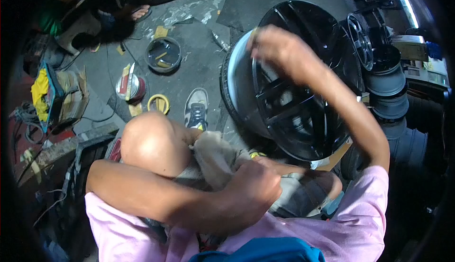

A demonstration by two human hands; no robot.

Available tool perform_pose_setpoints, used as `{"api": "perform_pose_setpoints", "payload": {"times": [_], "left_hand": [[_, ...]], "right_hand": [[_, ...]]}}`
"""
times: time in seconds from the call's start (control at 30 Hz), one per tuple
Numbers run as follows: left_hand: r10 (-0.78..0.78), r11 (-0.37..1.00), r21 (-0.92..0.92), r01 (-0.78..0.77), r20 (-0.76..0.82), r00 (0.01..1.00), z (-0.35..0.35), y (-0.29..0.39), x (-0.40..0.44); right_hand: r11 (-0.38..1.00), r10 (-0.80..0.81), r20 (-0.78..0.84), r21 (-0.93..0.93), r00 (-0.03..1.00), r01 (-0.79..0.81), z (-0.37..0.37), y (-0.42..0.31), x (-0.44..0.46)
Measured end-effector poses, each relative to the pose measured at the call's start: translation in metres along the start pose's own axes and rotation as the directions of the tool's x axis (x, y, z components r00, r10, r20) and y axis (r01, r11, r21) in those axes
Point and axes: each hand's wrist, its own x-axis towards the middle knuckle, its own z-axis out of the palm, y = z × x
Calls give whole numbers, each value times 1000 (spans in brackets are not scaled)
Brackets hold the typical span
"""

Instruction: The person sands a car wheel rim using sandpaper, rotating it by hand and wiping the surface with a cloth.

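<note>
Work on the black wheel [308, 108] seems underway, calling for steady touch: right hand [284, 53] blurs at its rim, grip unclear; left hand [256, 188] looks clenched, contents hidden

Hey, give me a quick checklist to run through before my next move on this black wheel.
1. Right hand at the black wheel: ok, over its upper edge.
2. Right-hand grip: cannot tell, blurred.
3. Left hand on the wheel: not ok, a fist over the lap.
4. Yellow tape roll clear of the wheel: ok, on the floor.
5. Wheel firmly supported: cannot tell, underside hidden.
</note>
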Motion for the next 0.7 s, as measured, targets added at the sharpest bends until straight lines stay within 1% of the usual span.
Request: {"api": "perform_pose_setpoints", "payload": {"times": [0.03, 0.07, 0.1, 0.17, 0.2, 0.23, 0.27, 0.3, 0.33, 0.37, 0.4, 0.43, 0.47, 0.5, 0.57, 0.6, 0.63, 0.67, 0.7], "left_hand": [[-51, 998, -43, 48, -65, 997, 3, 2, -4], [-78, 995, -76, 71, -92, 993, 5, 2, -2], [-104, 990, -110, 91, -119, 987, 2, 2, -2], [-126, 992, -16, 125, -115, 985, 0, 4, -2], [-128, 992, -13, 127, -117, 985, -1, 5, -1], [-146, 989, -31, 143, -96, 985, -2, 6, 0], [-164, 986, -48, 161, -78, 983, -3, 7, 1], [-173, 984, -43, 170, -76, 982, -7, 3, 3], [-119, 992, -47, 117, -51, 992, -11, -5, 4], [-63, 997, -55, 61, -25, 998, -14, -10, 5], [-67, 996, -54, 66, -22, 997, -12, -11, 4], [-94, 990, -112, 84, -81, 992, -9, -13, 3], [-119, 981, -168, 93, -146, 982, -8, -15, 5], [-114, 982, -168, 88, -151, 982, -8, -14, 5], [-135, 983, -141, 119, -110, 985, -9, -12, 6], [-131, 984, -138, 116, -107, 986, -12, -14, 6], [-105, 990, -105, 98, -65, 992, -16, -15, 6], [-77, 994, -76, 75, -19, 997, -20, -15, 6], [-68, 995, -75, 66, -14, 998, -22, -17, 7]], "right_hand": [[992, -119, 21, -39, 993, 120, 4, -24, -10], [979, -183, 108, -74, 977, 191, 2, -46, -16], [983, -178, 107, -30, 978, 182, 1, -45, -16], [972, -237, -41, -1, 971, 237, 1, -17, -9], [979, -196, -63, -73, 979, 191, -2, 2, -4], [990, -143, -67, -27, 987, 142, -4, 29, 5], [997, -42, -111, -63, 993, 35, -10, 54, 11], [996, 85, -111, -12, 990, -87, -15, 81, 11], [976, 93, -215, -175, 972, -132, -7, 123, 3], [962, 218, -216, -115, 952, -246, -6, 156, -4], [939, 246, -201, -194, 948, -285, -13, 184, -13], [921, 302, -195, -192, 933, -338, -16, 207, -24], [888, 361, -208, -220, 909, -403, -16, 213, -29], [852, 418, -219, -243, 882, -464, -14, 216, -31], [920, 335, -267, -117, 904, -375, -11, 184, -19], [955, 244, -294, -92, 924, -282, -4, 164, -9], [965, 150, -297, -162, 943, -205, 6, 138, -2], [989, 130, -240, -31, 962, -142, 3, 107, 6], [993, 89, -160, -62, 983, -100, 1, 86, 11]]}}
